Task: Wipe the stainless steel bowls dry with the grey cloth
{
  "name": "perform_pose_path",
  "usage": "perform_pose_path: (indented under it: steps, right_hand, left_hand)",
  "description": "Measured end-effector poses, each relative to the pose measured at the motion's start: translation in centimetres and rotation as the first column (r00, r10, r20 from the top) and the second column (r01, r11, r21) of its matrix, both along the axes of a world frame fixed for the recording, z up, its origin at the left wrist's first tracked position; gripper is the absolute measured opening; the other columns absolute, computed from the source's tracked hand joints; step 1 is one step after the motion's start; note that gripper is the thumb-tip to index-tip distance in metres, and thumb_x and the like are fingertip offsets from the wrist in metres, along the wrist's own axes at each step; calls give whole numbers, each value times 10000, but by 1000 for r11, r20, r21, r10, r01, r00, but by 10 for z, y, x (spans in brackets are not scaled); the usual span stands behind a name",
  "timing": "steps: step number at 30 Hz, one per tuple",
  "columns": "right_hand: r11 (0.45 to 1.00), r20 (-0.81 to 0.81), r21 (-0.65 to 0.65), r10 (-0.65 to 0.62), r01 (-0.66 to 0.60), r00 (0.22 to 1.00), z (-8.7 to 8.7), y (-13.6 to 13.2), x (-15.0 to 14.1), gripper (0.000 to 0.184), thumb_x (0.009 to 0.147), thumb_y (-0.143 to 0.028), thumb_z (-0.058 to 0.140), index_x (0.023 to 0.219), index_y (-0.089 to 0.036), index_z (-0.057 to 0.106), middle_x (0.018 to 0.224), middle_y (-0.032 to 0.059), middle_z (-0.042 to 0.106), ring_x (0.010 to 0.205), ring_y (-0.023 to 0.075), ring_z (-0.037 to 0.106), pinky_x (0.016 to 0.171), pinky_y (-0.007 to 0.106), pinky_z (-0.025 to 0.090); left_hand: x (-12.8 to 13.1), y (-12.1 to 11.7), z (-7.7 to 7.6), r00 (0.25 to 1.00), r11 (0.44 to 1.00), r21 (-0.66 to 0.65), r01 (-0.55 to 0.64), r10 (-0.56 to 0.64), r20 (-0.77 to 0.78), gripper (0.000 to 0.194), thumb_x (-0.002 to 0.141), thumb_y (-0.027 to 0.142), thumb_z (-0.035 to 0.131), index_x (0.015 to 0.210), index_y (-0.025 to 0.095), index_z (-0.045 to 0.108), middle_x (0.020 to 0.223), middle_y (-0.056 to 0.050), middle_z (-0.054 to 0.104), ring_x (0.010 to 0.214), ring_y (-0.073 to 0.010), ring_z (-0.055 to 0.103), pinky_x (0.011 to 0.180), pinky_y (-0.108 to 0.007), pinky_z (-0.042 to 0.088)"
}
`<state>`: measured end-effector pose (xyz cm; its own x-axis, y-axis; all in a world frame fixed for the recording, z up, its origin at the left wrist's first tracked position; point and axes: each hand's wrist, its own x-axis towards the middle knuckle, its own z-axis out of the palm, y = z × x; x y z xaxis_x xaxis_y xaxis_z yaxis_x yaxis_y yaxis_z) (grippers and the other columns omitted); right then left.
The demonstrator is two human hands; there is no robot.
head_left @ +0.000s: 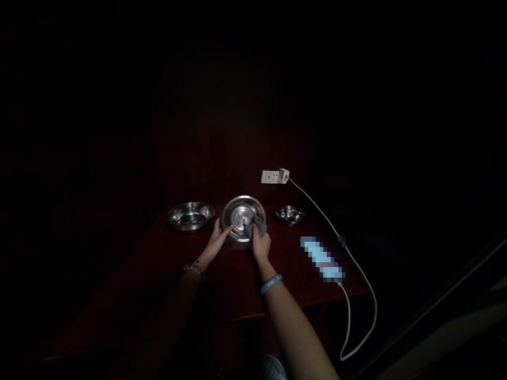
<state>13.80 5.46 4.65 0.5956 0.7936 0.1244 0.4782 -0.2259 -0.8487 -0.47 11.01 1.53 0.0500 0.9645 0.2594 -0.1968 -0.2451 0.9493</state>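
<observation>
A shiny metal bowl (240,206) is tilted up so that its inside faces me. My left hand (216,240) grips its lower left rim, with the thumb over the edge. In my right hand (261,245) is a bunched grey cloth (259,226), pressed against the inner right side of the bowl. The fingers of the right hand are closed on the cloth and partly hidden by it. Whether the bowl's lower edge touches the table cannot be made out.
On the dark red table (174,279), a larger metal bowl (190,216) stands left and a smaller metal bowl (291,215) right. A blurred-out lit device (321,258) lies at right, its white cable (374,311) looping past the table edge to a wall socket (271,177).
</observation>
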Motion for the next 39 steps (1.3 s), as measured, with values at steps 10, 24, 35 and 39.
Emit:
perform_pose_path:
  steps: [10,24,35,39]
  right_hand:
    - [998,55,48,46,-49,997,-4,2,-2,467,977,-475,425,1148,-178,742,1080,105,773,1015,213,729,849,250,542]
    - [1000,19,-1,-1,1,1000,-2,1,-1,462,935,-529,483,1047,-182,766,1033,107,780,982,240,739,814,294,560]
    - [1000,4,-12,5,-5,1000,0,1,-1,493,931,-541,487,1064,-155,764,1070,142,772,1005,263,735,850,315,560]
    - [997,-15,71,41,-40,999,-4,3,0,443,939,-483,496,1081,-160,765,1059,122,778,1012,239,735,859,282,552]
  left_hand:
    - [9,0,-10,997,998,51,29,-25,-77,509,724,216,709,1221,145,619,1344,-144,640,1335,-261,533,1175,-413,337]
    - [3,1,-1,994,999,36,7,-4,-107,515,726,150,617,1241,159,628,1166,-94,717,1207,-244,610,1117,-409,409]
    - [-1,-2,5,994,999,36,-33,36,-99,453,722,141,616,1173,162,659,1092,-84,740,1131,-242,648,1072,-410,449]
    - [-1,-2,3,994,998,38,-50,53,-100,362,736,164,621,1094,152,673,1124,-102,734,1203,-259,620,1099,-418,431]
